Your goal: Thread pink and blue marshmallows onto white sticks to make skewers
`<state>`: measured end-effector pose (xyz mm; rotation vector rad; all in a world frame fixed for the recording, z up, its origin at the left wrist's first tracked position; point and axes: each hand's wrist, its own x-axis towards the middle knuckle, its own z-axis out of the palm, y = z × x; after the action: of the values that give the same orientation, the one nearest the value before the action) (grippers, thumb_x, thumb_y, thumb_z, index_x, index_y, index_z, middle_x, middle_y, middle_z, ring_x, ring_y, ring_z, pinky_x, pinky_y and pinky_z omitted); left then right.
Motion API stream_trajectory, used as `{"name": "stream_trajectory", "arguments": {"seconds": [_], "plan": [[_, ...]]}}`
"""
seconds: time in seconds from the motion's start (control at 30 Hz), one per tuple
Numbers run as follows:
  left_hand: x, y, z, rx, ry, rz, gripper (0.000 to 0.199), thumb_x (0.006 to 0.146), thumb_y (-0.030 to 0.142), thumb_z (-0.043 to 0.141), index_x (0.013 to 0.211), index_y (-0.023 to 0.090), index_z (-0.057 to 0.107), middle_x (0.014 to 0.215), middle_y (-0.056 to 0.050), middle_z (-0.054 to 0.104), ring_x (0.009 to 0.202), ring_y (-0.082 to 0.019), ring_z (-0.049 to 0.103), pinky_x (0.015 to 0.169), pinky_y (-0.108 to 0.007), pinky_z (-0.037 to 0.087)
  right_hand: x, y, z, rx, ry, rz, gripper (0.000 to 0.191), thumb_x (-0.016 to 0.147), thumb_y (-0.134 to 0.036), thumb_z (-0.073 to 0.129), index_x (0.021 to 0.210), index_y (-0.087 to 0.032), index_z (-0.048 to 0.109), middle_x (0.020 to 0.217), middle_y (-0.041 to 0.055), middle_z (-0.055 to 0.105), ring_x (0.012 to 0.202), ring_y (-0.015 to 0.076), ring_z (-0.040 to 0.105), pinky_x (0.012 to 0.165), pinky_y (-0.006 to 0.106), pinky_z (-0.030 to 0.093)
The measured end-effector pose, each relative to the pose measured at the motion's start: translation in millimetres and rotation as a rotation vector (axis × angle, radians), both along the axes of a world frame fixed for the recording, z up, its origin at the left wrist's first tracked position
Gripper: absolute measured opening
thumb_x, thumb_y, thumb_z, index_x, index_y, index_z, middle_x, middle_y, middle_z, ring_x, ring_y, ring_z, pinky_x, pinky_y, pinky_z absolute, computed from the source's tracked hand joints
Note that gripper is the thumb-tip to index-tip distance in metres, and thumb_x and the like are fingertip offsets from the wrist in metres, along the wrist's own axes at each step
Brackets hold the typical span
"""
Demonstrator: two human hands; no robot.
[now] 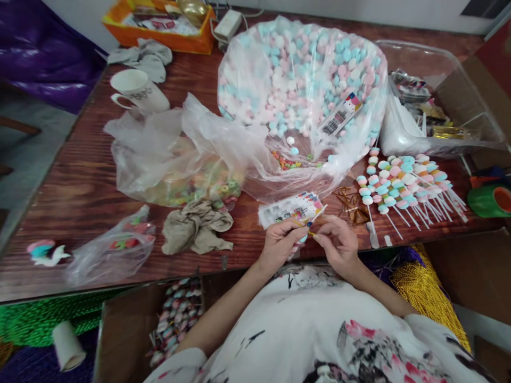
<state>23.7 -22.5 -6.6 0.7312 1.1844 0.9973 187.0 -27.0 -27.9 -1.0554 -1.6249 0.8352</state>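
Just above my lap at the table edge, my left hand (281, 242) grips a candy skewer, with its white stick (320, 213) pointing up to the right. A pale blue candy piece (303, 239) shows below my fingers; the rest of the skewer is mostly hidden. My right hand (340, 246) pinches a gold twist tie (312, 233) beside the stick. Printed clear wrappers (285, 208) lie flat just beyond my left hand. Loose gold twist ties (353, 206) are scattered beyond my right hand. To the right rests a pile of finished-looking candy skewers (403, 181).
A large plastic bag of pastel candies (299, 74) stands at the back, beside a clear bin (447, 58). Leftward are a bag of ring candies (175, 175), a crumpled cloth (195, 226), a small bag (112, 247) and a mug (139, 90). Wrapped skewers (179, 311) fill a box below.
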Motion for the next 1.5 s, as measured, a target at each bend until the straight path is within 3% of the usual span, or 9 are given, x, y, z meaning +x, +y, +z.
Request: {"name": "stream_trajectory", "arguments": {"seconds": [0.1, 0.27, 0.37, 0.47, 0.63, 0.73, 0.83, 1.2, 1.5], "plan": [[-0.8, -0.3, 0.2, 0.131, 0.076, -0.045, 0.025, 0.073, 0.037, 0.073, 0.065, 0.014, 0.067, 0.063, 0.0, 0.057, 0.045, -0.005, 0.044, 0.04, -0.019, 0.033, 1.2, 0.4, 4.5, -0.147, -0.01, 0.091, 0.004, 0.082, -0.02, 0.065, 0.086, -0.019, 0.065, 0.073, -0.0005, 0.066, 0.066, 0.0119, 0.059, 0.065, 0.025, 0.048], [-5.7, 0.2, 3.2, 0.405, 0.227, -0.19, 0.026, 0.082, 0.035, 0.065, 0.066, 0.016, 0.071, 0.067, -0.004, 0.065, 0.059, -0.012, 0.056, 0.059, -0.025, 0.045, 4.7, 13.0, 3.8, -0.537, 0.268, 0.309, 0.018, 0.081, -0.031, 0.066, 0.07, -0.016, 0.063, 0.061, -0.0016, 0.063, 0.057, 0.011, 0.057, 0.06, 0.024, 0.048], [-10.1, 2.2, 8.0, 0.48, 0.324, -0.335, 0.029, 0.084, 0.036, 0.061, 0.065, 0.016, 0.07, 0.066, -0.006, 0.066, 0.062, -0.014, 0.056, 0.064, -0.026, 0.045, 11.2, 22.0, 1.0, -0.64, 0.284, 0.478, 0.025, 0.079, -0.038, 0.067, 0.068, -0.015, 0.062, 0.054, -0.0023, 0.06, 0.049, 0.0107, 0.053, 0.052, 0.023, 0.044], [-15.4, 5.9, 12.8, 0.451, 0.332, -0.483, 0.031, 0.082, 0.036, 0.063, 0.06, 0.015, 0.069, 0.061, -0.005, 0.063, 0.058, -0.013, 0.054, 0.06, -0.025, 0.043, 18.0, 24.5, 4.8, -0.376, 0.016, 0.524, 0.023, 0.084, -0.033, 0.06, 0.068, -0.016, 0.06, 0.056, -0.0012, 0.059, 0.051, 0.0113, 0.051, 0.051, 0.024, 0.04], [-24.7, 11.6, 17.3, 0.019, 0.057, -0.745, 0.03, 0.068, 0.04, 0.074, 0.056, 0.014, 0.066, 0.047, 0.001, 0.052, 0.039, -0.007, 0.039, 0.038, -0.019, 0.03, 24.7, 17.3, 19.8, 0.564, -0.395, 0.558, 0.02, 0.089, -0.017, 0.045, 0.078, -0.019, 0.061, 0.066, 0.0032, 0.061, 0.068, 0.0166, 0.056, 0.067, 0.035, 0.043], [-27.7, 13.2, 18.1, -0.254, -0.077, -0.887, 0.026, 0.062, 0.038, 0.078, 0.06, 0.014, 0.068, 0.044, 0.002, 0.054, 0.032, -0.006, 0.038, 0.03, -0.017, 0.026, 26.5, 15.4, 26.0, 0.832, -0.455, 0.618, 0.015, 0.088, -0.015, 0.051, 0.081, -0.022, 0.062, 0.069, 0.0023, 0.063, 0.073, 0.0167, 0.059, 0.067, 0.035, 0.044], [-28.3, 14.9, 18.5, -0.334, -0.118, -0.954, 0.019, 0.06, 0.031, 0.08, 0.063, 0.015, 0.072, 0.046, 0.001, 0.058, 0.033, -0.007, 0.044, 0.031, -0.016, 0.034, 27.0, 18.1, 29.1, 1.009, -0.466, 0.651, 0.009, 0.086, -0.02, 0.058, 0.082, -0.022, 0.066, 0.078, 0.0043, 0.068, 0.08, 0.0181, 0.063, 0.062, 0.034, 0.045], [-31.7, 16.4, 15.3, -0.272, -0.097, -1.054, 0.016, 0.059, 0.026, 0.083, 0.069, 0.016, 0.077, 0.055, -0.001, 0.063, 0.041, -0.008, 0.046, 0.034, -0.016, 0.037, 23.8, 20.9, 26.0, 0.896, -0.377, 0.735, 0.014, 0.089, -0.022, 0.055, 0.093, -0.023, 0.068, 0.087, 0.0055, 0.072, 0.091, 0.0184, 0.066, 0.061, 0.031, 0.047], [-22.6, 14.1, 21.5, -0.298, -0.178, -1.039, 0.024, 0.051, 0.025, 0.087, 0.07, 0.016, 0.075, 0.061, -0.001, 0.069, 0.047, -0.011, 0.057, 0.041, -0.019, 0.046, 18.1, 19.3, 30.7, 0.875, -0.352, 0.749, 0.023, 0.091, -0.018, 0.047, 0.076, -0.02, 0.064, 0.088, 0.0069, 0.07, 0.086, 0.0168, 0.063, 0.063, 0.031, 0.046]]}}
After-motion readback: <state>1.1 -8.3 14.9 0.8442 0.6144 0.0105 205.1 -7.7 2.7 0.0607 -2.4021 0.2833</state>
